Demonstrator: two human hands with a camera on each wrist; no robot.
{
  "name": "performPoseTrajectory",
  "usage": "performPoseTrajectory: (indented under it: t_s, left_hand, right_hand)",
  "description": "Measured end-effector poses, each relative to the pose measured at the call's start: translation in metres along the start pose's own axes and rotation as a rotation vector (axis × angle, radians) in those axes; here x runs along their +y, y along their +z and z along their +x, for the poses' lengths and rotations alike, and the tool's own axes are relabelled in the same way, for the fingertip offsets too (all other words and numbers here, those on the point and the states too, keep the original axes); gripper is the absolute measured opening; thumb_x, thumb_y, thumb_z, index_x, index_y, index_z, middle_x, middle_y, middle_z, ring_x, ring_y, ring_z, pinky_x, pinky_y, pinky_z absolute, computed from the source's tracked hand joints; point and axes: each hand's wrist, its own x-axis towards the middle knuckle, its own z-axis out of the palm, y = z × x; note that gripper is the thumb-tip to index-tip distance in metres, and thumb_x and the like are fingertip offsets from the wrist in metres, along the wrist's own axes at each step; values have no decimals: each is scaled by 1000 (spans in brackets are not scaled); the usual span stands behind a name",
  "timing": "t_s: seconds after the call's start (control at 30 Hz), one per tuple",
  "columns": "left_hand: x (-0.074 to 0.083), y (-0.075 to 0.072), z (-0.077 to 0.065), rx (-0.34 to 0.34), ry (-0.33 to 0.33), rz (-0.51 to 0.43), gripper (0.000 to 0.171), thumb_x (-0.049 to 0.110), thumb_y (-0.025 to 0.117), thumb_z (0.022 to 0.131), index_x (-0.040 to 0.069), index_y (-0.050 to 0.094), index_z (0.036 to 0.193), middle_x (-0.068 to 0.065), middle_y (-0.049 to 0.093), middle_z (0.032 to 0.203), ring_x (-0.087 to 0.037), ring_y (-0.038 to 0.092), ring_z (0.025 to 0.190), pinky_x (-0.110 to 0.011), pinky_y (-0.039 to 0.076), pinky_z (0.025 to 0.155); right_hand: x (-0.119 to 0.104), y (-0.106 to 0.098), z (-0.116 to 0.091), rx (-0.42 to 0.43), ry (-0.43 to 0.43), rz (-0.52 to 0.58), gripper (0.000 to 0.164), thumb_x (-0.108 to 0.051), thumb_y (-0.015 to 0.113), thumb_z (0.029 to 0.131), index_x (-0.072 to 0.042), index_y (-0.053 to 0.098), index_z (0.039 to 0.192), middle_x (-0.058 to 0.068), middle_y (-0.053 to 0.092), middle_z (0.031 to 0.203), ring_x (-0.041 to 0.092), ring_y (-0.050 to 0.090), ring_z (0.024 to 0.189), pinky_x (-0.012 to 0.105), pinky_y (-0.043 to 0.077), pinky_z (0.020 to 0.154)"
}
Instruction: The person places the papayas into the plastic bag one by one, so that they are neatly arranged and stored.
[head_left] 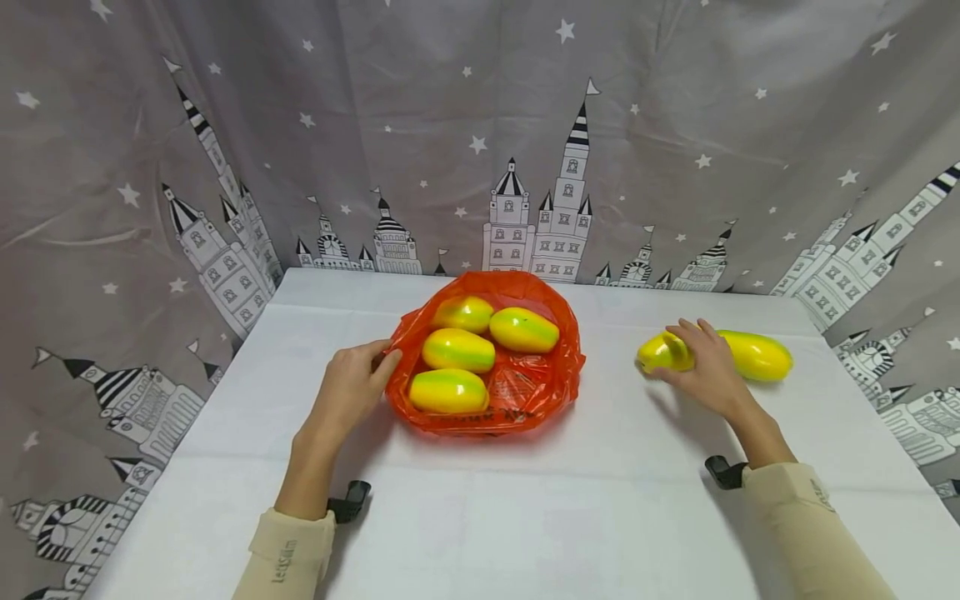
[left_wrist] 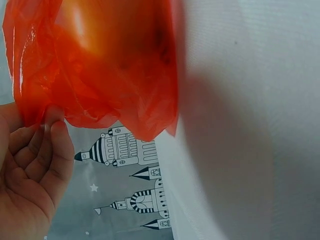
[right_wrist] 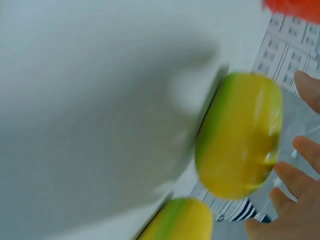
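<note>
A red plastic bag (head_left: 558, 383) stands open on the table, with several yellow-green papayas (head_left: 459, 350) inside. My left hand (head_left: 348, 387) pinches the bag's left rim between thumb and fingers; the left wrist view shows the thin film (left_wrist: 45, 100) caught there. To the right of the bag, my right hand (head_left: 708, 371) hovers around a loose papaya (head_left: 663, 352), thumb and fingers spread. In the right wrist view, the fingers (right_wrist: 295, 180) are beside this papaya (right_wrist: 237, 135) without curling round it. Another papaya (head_left: 761, 357) lies just right of it, partly behind the hand.
A white cloth (head_left: 480, 517) covers the table. Behind and along both sides hangs a grey curtain (head_left: 420, 100) printed with castles and stars. Each wrist wears a black camera mount (head_left: 349, 502).
</note>
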Motion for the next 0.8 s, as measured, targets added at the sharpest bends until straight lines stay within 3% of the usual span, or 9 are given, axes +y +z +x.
performPoseTrajectory:
  t_s: [0.23,0.37,0.57,0.8]
  left_hand:
    - [1,1,0,-11,-21,0,35,17,59,100,-7,63,125,-21,70,107,-30,63,87,-43,57,81]
    - [0,2,0,-17,-30,-1,35,17,59,100,-6,63,126,-21,69,109,-31,64,91,-45,56,84]
    - [-1,2,0,-17,-34,1,36,18,59,100,-6,63,126,-21,69,111,-33,64,95,-46,55,87]
    - [-3,2,1,-17,-26,-2,35,18,59,100,-7,63,126,-21,69,108,-31,63,89,-44,57,83]
  right_hand:
    - [15,-11,-3,-112,56,29,77,-26,78,83,11,42,140,38,27,149,58,16,138,71,14,109]
    - [20,-9,-2,-112,55,48,79,-24,79,83,12,40,141,38,25,149,58,20,136,70,15,109]
    - [21,-7,1,-42,41,-2,75,-21,81,80,10,45,138,40,37,132,58,32,121,68,28,99]
    - [18,-8,4,-106,137,-66,77,-28,80,81,9,44,139,33,34,115,49,28,109,58,30,84]
